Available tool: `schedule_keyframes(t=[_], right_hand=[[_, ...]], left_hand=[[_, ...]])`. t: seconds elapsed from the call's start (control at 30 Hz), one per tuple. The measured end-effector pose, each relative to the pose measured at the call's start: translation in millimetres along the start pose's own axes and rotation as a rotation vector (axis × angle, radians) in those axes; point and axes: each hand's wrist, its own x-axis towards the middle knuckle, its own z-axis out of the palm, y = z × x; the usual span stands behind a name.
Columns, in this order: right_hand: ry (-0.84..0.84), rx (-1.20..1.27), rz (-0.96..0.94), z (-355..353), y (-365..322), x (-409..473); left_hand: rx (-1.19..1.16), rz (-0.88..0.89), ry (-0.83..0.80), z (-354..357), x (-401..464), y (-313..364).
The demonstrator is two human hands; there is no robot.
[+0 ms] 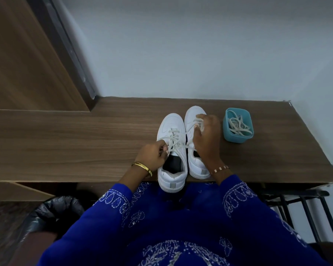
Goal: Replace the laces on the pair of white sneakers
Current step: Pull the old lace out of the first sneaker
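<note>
Two white sneakers stand side by side on the wooden desk, toes pointing away from me. The left sneaker (pixel 171 129) is laced with a pale lace (pixel 174 140). My left hand (pixel 152 156) pinches one end of that lace beside the shoe's opening. My right hand (pixel 207 137) lies over the right sneaker (pixel 192 116), fingers closed on a lace strand pulled up near its toe. A teal tub (pixel 227 131) to the right holds a loose bundle of laces (pixel 238 124).
The wooden desk (pixel 85 143) runs left to a brown panel and back to a pale wall. A bin with a black bag (pixel 54 212) sits below at the left. A black rack (pixel 304 208) stands below at the right.
</note>
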Motion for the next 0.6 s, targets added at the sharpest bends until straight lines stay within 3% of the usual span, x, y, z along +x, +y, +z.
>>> schedule_keyframes(t=[0.13,0.23,0.37,0.6], right_hand=[[-0.22,-0.452,-0.491,15.8,10.9,-10.5],[-0.309,-0.582,-0.592,27.3,14.4,-15.6],[-0.282,-0.545,-0.557,22.6,7.8,-12.3],[0.111,0.11,-0.117,4.2,-10.2,6.7]], left_hand=[[-0.015,-0.008,0.005,1.0,0.3,-1.7],[-0.017,-0.018,-0.013,-0.2,-0.2,-0.6],[-0.017,-0.008,-0.013,-1.0,-1.4,-0.9],[0.026,0.0,0.002,0.8,0.1,-2.3]])
